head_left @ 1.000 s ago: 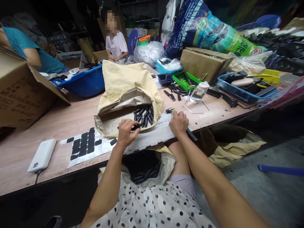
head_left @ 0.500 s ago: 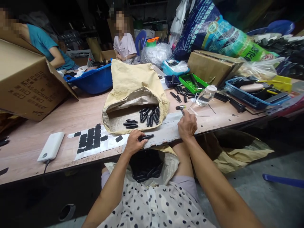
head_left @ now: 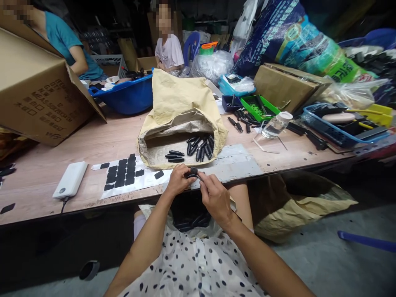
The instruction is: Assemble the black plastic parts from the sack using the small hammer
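My left hand (head_left: 177, 180) and my right hand (head_left: 213, 197) meet at the table's near edge, both closed on one small black plastic part (head_left: 193, 172) held between the fingertips. Just beyond them lies an open tan paper sack (head_left: 181, 108) with several black parts (head_left: 198, 147) spilled in its mouth. To the left of my hands is a white sheet with black adhesive pads (head_left: 121, 176). A grey flat panel (head_left: 235, 163) lies on the table to the right of my hands. In my lap sits a bag of more black parts (head_left: 188, 218).
A white power bank (head_left: 70, 180) lies at the left. Beyond are a large cardboard box (head_left: 40, 95), a blue basin (head_left: 126, 95), a green tray (head_left: 256, 108), a clear bottle (head_left: 276, 124) and a blue basket (head_left: 340, 126). Two other people sit across the table.
My left hand took a black part from the sack's mouth and drew it to the table edge. My right hand left the small tool at the right and came over to grip the same part.
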Demonstrator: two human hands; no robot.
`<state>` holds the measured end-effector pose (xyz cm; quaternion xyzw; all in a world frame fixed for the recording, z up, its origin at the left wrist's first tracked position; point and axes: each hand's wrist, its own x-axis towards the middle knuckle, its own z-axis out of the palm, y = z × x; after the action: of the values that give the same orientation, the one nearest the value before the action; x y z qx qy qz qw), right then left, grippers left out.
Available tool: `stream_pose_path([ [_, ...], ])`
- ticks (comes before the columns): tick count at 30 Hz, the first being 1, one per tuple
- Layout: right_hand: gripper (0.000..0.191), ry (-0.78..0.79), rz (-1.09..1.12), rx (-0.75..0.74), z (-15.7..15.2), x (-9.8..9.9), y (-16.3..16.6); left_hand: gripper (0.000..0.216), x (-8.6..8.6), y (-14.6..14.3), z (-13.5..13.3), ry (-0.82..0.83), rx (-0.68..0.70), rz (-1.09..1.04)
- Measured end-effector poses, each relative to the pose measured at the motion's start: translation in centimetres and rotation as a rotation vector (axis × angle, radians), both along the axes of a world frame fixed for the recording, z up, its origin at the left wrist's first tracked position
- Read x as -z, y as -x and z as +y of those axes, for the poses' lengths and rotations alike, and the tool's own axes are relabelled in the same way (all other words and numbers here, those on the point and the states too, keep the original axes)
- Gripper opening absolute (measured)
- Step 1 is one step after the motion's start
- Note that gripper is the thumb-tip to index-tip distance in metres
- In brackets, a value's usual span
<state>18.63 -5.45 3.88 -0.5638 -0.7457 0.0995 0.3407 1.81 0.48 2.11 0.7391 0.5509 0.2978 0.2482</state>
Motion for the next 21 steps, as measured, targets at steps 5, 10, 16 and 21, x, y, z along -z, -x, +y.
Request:
stream_pose_path([
  [5, 0.040, 0.028, -0.028, 0.035, 0.2, 0.1, -0.4, 0.007, 0.3, -0.2, 0.1, -0.009, -0.008, -0.031],
  [10, 0.039, 0.039, 0.025, 0.058, 0.1, 0.4, -0.6, 0.010, 0.6, -0.2, 0.1, -0.015, -0.017, -0.048],
  [16, 0.040, 0.035, 0.073, 0.167, 1.8, -0.3, -2.9, 0.011, 0.4, -0.4, 0.0, -0.029, -0.021, -0.004],
  [21, 0.043, 0.110, -0.103, 0.525, 7.9, -1.2, -8.3, 0.014, 0.3, -0.6, -0.1, -0.051, -0.026, 0.036],
])
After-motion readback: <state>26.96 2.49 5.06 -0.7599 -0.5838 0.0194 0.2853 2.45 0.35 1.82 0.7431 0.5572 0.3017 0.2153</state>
